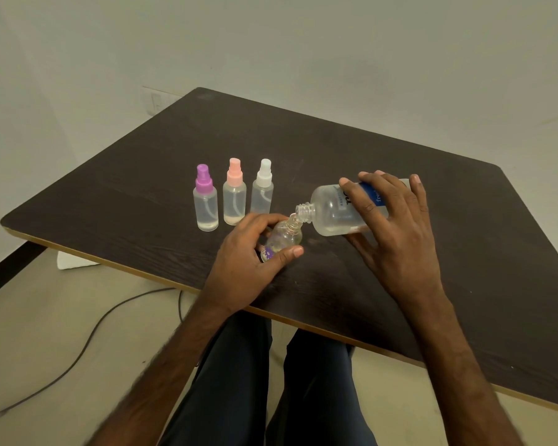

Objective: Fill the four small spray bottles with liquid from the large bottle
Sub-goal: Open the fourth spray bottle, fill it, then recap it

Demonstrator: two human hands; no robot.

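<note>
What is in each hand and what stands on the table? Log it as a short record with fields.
left hand: grips the uncapped small bottle, tilted
right hand: holds the large bottle tipped, open neck at the small bottle's mouth
capped bottles: purple-capped bottle, pink-capped bottle, white-capped bottle, upright in a row
surface: dark table
stream: too small to tell

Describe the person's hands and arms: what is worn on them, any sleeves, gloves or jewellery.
The left hand and right hand are bare: no gloves, and no rings or watch show. The forearms are bare too, with visible hair and no sleeves up to the frame's edge. Below them, dark navy trousers cover the legs.
</note>
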